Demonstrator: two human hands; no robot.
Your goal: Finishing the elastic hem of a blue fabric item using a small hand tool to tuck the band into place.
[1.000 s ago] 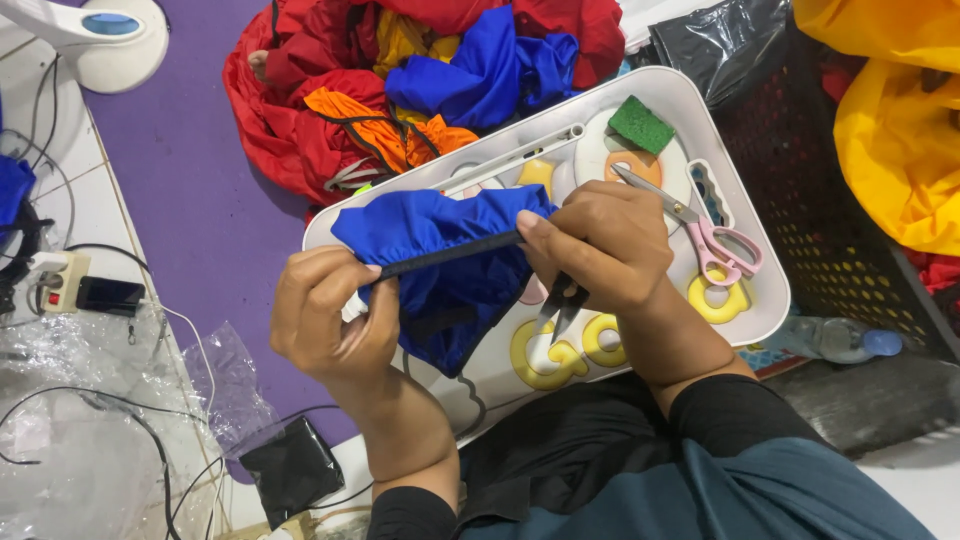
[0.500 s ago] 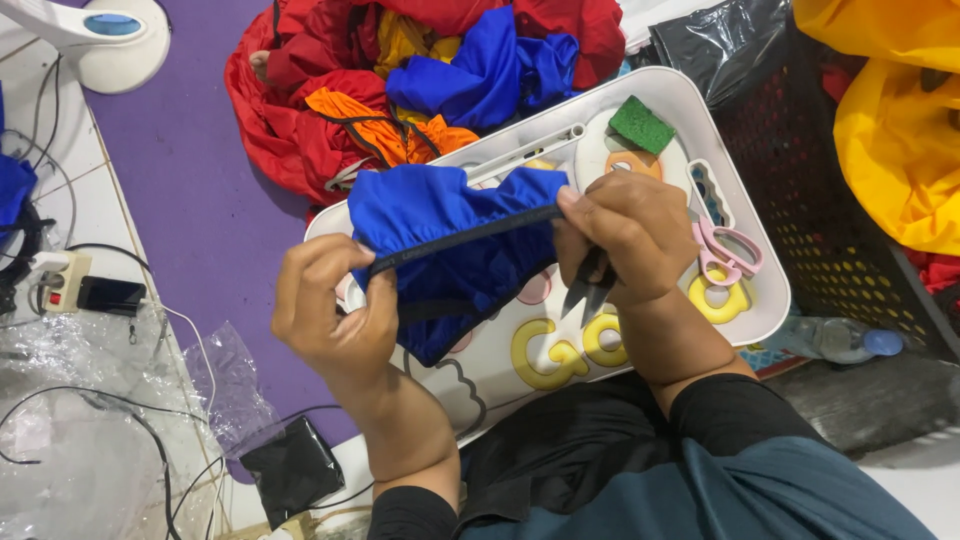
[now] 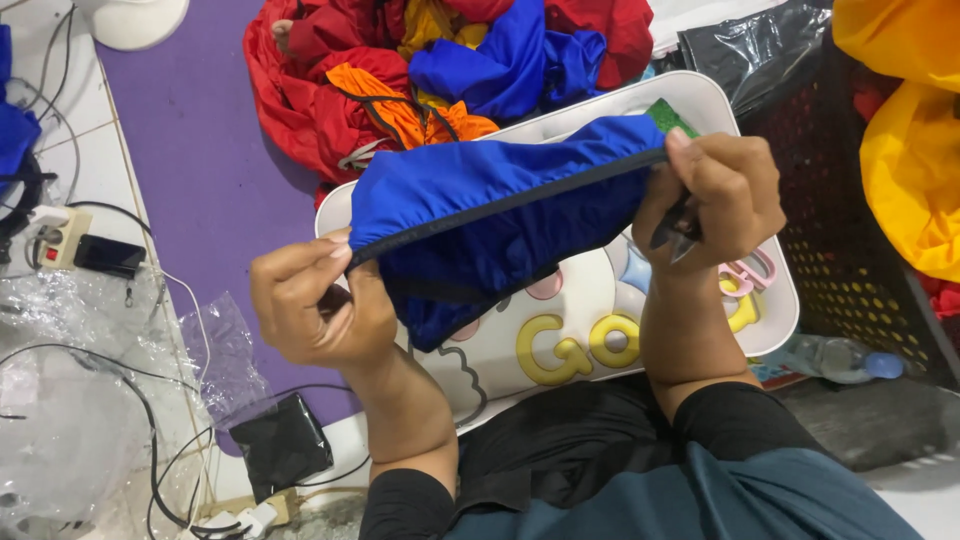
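Note:
Between my two hands stretches a blue fabric piece (image 3: pixel 490 215) with a black elastic edge. My left hand (image 3: pixel 315 305) pinches the lower left end of that edge. My right hand (image 3: pixel 715 195) grips the upper right end and also holds a small dark metal snipper whose tips stick out below the fingers. The fabric hangs over a white tray (image 3: pixel 590 330) with yellow letters printed on it. Pink-handled scissors (image 3: pixel 745 272) lie on the tray, partly hidden behind my right wrist.
A heap of red, orange and blue garments (image 3: pixel 440 70) lies on a purple mat (image 3: pixel 200 170) beyond the tray. A black crate (image 3: pixel 850 240) with yellow fabric (image 3: pixel 900 130) stands at the right. Cables, a power strip (image 3: pixel 55 240) and plastic wrap (image 3: pixel 80 400) lie at the left.
My hands have moved apart and upward, pulling the blue fabric's elastic edge taut. The view has come closer to the fabric, which now covers more of the tray.

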